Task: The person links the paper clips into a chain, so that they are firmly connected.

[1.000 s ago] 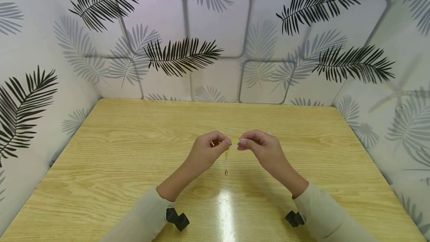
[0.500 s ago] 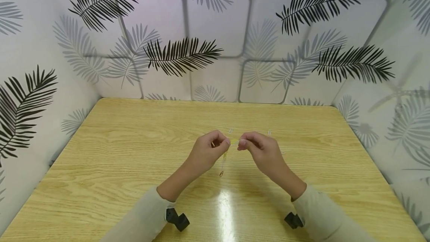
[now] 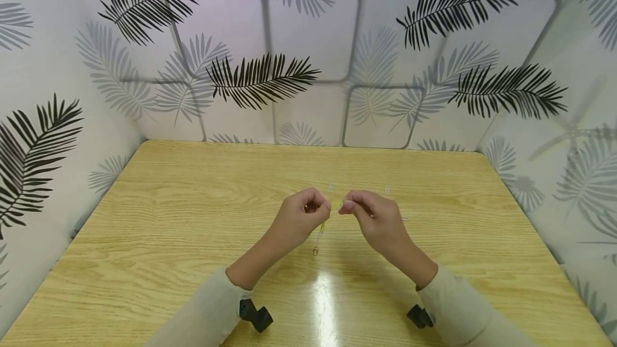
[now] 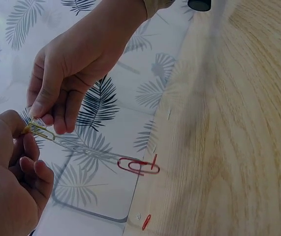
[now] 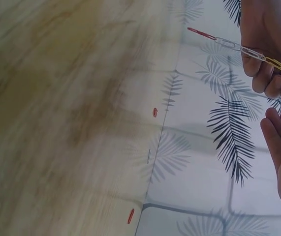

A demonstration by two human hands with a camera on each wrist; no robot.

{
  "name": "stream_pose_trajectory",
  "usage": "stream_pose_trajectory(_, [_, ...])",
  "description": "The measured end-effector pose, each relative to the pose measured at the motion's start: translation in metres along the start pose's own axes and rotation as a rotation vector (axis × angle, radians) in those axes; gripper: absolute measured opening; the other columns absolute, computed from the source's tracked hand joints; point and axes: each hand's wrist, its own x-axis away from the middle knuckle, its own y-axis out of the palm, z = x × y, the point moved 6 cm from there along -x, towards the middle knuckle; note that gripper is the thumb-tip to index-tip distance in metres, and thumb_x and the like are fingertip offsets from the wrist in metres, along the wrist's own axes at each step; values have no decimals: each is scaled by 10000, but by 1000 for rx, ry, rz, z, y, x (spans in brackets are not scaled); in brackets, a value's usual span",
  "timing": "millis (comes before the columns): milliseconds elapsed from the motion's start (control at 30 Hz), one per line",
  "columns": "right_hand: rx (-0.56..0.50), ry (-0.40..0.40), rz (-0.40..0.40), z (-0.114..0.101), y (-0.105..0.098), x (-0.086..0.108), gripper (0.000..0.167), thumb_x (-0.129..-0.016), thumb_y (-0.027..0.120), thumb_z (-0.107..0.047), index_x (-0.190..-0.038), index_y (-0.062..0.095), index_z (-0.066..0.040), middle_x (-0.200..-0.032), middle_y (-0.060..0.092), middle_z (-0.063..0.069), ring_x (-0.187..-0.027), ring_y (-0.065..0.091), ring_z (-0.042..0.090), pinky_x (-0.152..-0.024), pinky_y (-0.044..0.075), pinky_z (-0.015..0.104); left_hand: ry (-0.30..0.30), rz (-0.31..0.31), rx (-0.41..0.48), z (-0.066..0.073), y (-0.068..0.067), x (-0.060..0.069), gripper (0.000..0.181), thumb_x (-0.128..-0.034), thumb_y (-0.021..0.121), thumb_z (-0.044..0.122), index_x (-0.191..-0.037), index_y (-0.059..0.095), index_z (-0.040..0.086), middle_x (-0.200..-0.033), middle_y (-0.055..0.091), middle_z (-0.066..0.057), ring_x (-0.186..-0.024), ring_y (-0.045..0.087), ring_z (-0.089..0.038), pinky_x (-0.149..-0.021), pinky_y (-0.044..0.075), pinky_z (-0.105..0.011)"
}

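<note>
A chain of paper clips [image 5: 227,43] hangs from my left hand [image 3: 301,213]: a red paper clip [image 4: 130,165] at its free end, then white ones, then yellow. At the top, my left thumb and finger pinch a yellow paper clip [image 4: 44,132]. Close by on the right, my right hand [image 3: 373,218] pinches a small pale paper clip [image 3: 340,208] by its fingertips, right beside the yellow one. Fingers hide much of both clips, so I cannot tell whether they are linked.
Loose paper clips lie on the wooden table [image 3: 202,202] beyond my hands: one clip [image 3: 331,187] behind the left hand, another [image 3: 387,190] behind the right, a third [image 3: 405,218] beside it. Red clips [image 5: 131,216] show from the right wrist. A patterned wall [image 3: 308,111] borders the table.
My right hand has shifted slightly down, and its pale clip now tilts instead of lying level toward the left hand. The chain's hanging end has swung a little left.
</note>
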Motion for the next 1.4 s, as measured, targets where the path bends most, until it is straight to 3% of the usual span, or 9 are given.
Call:
stream_pose_trajectory(233, [138,-188,24,-8,0,-2,173,-821,742,101,-936,683,-13,-829,716,45,-736,688,146,-649,501,178,-1,27,-2,-1,-1,0,112,-967,610,155,-867,645,121,-733,511,0,-635,413,-135,-579,365,-242])
stream_pose_trajectory(500, [142,-186,43,-9,-4,-3,108,-876,702,76,-956,684,6,-848,716,65,-756,702,168,-654,508,169,-7,29,20,-7,1,-1,133,-970,600,169,-849,635,123,-752,536,-1,-647,428,-128,-596,383,-242])
stream_pose_trajectory(633, [74,-114,48,-5,-7,-4,145,-860,703,105,-968,695,10,-854,729,64,-768,726,186,-682,527,153,-5,22,47,-10,1,-1,147,-987,597,186,-862,637,120,-780,555,-6,-662,428,-135,-603,387,-248])
stream_pose_trajectory(833, [-85,117,32,3,-9,-5,59,-958,642,-3,-964,701,-6,-864,740,70,-800,739,173,-783,569,200,8,15,64,-11,0,-3,153,-1009,596,221,-904,652,124,-805,554,-11,-698,441,-146,-635,399,-258])
stream_pose_trajectory(1000, [-197,263,9,2,-13,-8,73,-992,623,-65,-993,688,-31,-886,728,82,-836,723,113,-808,582,254,21,-24,64,-11,2,-4,206,-1034,579,300,-979,680,129,-893,610,-131,-720,475,-170,-638,418,-263])
stream_pose_trajectory(1100, [-248,316,-2,-1,-15,-11,90,-998,626,-97,-1009,680,-26,-905,721,96,-848,724,126,-817,584,273,33,-42,43,-8,2,-4,266,-1043,559,354,-1041,692,124,-980,643,-145,-799,515,-185,-670,433,-273])
stream_pose_trajectory(1233, [-290,341,-12,-6,-16,-15,104,-999,629,-104,-1009,673,-10,-918,712,124,-856,731,146,-828,588,295,66,-19,10,-1,-2,-4,268,-1043,556,362,-1143,698,158,-1020,647,-35,-866,541,-186,-692,453,-292])
stream_pose_trajectory(1400, [-280,337,-22,-12,-18,-20,100,-993,638,-103,-1009,675,-12,-907,719,119,-859,733,134,-829,589,294,164,21,-7,13,-5,-7,209,-1026,596,321,-1174,702,218,-1064,642,57,-899,522,-175,-768,482,-358])
